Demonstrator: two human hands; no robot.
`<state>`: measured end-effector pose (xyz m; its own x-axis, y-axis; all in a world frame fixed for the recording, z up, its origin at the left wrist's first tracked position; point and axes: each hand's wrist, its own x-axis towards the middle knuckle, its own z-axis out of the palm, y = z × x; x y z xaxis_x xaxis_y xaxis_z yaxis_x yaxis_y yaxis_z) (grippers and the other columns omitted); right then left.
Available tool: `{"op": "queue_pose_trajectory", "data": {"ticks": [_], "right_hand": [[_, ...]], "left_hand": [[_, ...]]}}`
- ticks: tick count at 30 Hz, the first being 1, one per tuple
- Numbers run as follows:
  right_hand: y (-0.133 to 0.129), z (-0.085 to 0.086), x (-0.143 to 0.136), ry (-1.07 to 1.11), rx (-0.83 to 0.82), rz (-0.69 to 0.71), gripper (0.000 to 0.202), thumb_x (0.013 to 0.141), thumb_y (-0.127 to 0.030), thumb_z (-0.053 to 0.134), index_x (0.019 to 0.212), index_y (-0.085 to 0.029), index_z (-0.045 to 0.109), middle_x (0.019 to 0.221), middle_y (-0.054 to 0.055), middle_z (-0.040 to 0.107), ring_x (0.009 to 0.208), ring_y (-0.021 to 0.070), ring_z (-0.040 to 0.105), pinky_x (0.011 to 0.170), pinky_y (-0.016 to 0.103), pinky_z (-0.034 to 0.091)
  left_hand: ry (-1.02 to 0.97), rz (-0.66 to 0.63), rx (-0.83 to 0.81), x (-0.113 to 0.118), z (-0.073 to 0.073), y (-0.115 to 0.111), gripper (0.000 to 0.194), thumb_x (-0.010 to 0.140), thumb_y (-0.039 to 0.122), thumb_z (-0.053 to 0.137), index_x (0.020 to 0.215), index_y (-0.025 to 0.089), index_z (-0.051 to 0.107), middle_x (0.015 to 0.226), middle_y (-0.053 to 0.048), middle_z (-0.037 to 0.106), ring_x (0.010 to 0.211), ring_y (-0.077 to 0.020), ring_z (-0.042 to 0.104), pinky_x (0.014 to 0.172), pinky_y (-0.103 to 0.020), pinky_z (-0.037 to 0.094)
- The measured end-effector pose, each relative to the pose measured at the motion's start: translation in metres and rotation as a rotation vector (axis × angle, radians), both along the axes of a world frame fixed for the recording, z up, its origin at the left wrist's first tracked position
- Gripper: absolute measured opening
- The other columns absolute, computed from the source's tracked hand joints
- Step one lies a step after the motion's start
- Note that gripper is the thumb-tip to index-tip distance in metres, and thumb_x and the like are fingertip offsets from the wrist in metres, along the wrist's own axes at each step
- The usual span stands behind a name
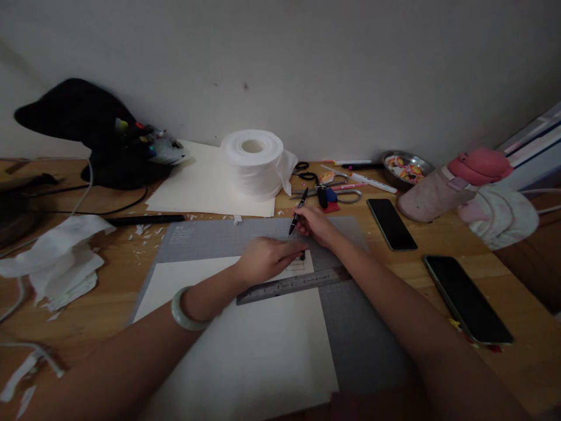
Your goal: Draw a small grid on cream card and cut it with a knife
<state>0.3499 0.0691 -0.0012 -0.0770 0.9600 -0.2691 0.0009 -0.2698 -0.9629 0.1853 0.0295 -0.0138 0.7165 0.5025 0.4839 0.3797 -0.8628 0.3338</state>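
Observation:
My right hand is closed round a black pen, which it holds tilted above the grey cutting mat. Stretched over the white paper, my left hand has its fingers pointing right, beside a small drawing in black lines. A small dark spot shows by its fingertips; I cannot make out what it is. Just below that hand, a metal ruler lies across the sheet and onto the mat. A pale bangle is on my left wrist.
Behind the mat stand a large paper roll and spare sheets, with scissors to their right. Two phones, a pink bottle and a metal bowl are at right. Crumpled tissue and paper scraps lie left.

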Motion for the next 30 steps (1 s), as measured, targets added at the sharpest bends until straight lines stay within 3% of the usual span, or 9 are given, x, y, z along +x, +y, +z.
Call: {"op": "queue_pose_trajectory", "data": {"ticks": [8, 23, 30], "right_hand": [[0.0027, -0.0044, 0.0008, 0.013, -0.006, 0.008, 0.012, 0.073, -0.024, 0.051, 0.064, -0.018, 0.049, 0.044, -0.005, 0.046, 0.035, 0.0067, 0.041, 0.031, 0.017, 0.024], [0.0008, -0.0006, -0.001, -0.009, -0.018, 0.012, 0.011, 0.073, -0.023, 0.05, 0.063, -0.018, 0.049, 0.043, -0.006, 0.045, 0.036, 0.006, 0.041, 0.031, 0.016, 0.025], [-0.0007, 0.0013, -0.0009, -0.015, -0.011, 0.016, 0.012, 0.073, -0.023, 0.05, 0.063, -0.017, 0.05, 0.043, -0.006, 0.046, 0.035, 0.0055, 0.041, 0.031, 0.016, 0.026]], "left_hand": [[-0.011, -0.034, 0.025, 0.0, 0.0017, -0.0013, 0.028, 0.092, 0.032, 0.043, 0.102, 0.02, 0.065, 0.075, -0.002, 0.072, 0.057, -0.0122, 0.064, 0.053, -0.021, 0.044], [-0.008, -0.025, -0.083, 0.0001, -0.0007, 0.0, 0.026, 0.09, 0.029, 0.046, 0.107, 0.021, 0.064, 0.083, -0.002, 0.072, 0.066, -0.0134, 0.067, 0.057, -0.021, 0.047], [0.0, -0.032, -0.014, -0.0003, 0.0007, -0.0004, 0.027, 0.091, 0.029, 0.042, 0.107, 0.021, 0.064, 0.077, -0.002, 0.071, 0.059, -0.0117, 0.064, 0.054, -0.02, 0.045]]}}
